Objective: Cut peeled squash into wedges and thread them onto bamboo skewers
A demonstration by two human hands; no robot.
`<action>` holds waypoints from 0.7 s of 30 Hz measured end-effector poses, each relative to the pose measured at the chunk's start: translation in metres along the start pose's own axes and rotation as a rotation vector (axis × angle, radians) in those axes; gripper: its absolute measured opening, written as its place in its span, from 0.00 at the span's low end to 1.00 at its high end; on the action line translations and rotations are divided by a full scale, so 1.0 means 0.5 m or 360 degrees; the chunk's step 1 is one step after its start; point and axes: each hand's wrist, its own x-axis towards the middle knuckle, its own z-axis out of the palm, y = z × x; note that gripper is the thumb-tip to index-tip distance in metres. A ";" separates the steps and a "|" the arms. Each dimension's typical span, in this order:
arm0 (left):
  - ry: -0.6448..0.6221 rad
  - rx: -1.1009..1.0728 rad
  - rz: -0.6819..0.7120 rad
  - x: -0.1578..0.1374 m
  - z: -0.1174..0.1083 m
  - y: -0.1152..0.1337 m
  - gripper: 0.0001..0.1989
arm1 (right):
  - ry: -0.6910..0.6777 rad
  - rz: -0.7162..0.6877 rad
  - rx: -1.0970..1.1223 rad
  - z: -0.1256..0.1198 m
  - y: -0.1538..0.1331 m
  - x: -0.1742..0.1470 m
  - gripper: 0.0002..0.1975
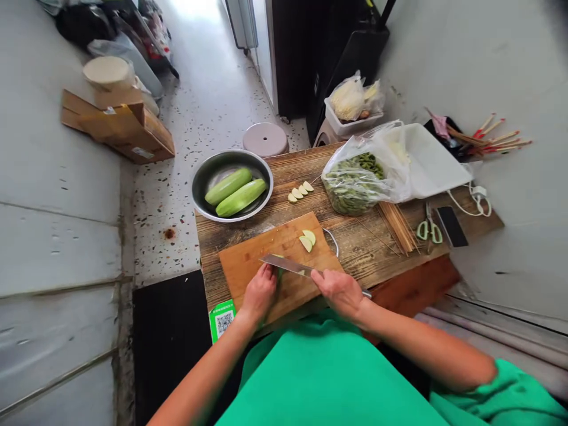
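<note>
My right hand (pixel 341 291) grips the handle of a kitchen knife (pixel 286 264), whose blade points left over the wooden cutting board (pixel 244 254). Just below the blade, my left hand (pixel 261 290) has its fingers curled round a piece of zucchini, mostly hidden by the hand and the knife; only a bit of green shows. Two pale cut zucchini slices (pixel 307 239) lie on the board beyond the blade. Farther back on the table, several slices on a thin skewer (pixel 300 191) lie in a row. A steel bowl (pixel 197 198) at the left holds two whole zucchinis (pixel 242 198).
Right of the board are a clear bag of green vegetables (pixel 355 183), a white tray (pixel 437 163), bamboo skewers (pixel 397 228), scissors (pixel 429 229) and a phone (pixel 452 226). A QR card (pixel 223 319) sits at the table's left edge; a round stool (pixel 265 139) stands behind.
</note>
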 end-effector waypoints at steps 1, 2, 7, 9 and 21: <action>-0.0069 0.0025 0.0006 0.003 -0.010 0.002 0.18 | -0.0026 0.0004 -0.0005 -0.001 -0.002 0.001 0.14; -0.0133 0.0048 0.0013 0.005 -0.017 0.003 0.19 | -0.0043 -0.0003 -0.0006 -0.001 -0.002 0.003 0.14; -0.0307 0.0130 -0.0023 0.016 -0.031 0.009 0.19 | -0.0046 -0.0074 0.0012 0.006 0.016 0.015 0.15; -0.0345 0.0127 -0.0042 0.017 -0.032 0.010 0.18 | -0.0047 -0.0118 0.0023 0.008 0.025 0.021 0.15; -0.0446 0.0114 0.0103 0.032 -0.042 -0.010 0.17 | -0.0205 -0.0116 0.0141 -0.012 0.041 0.043 0.16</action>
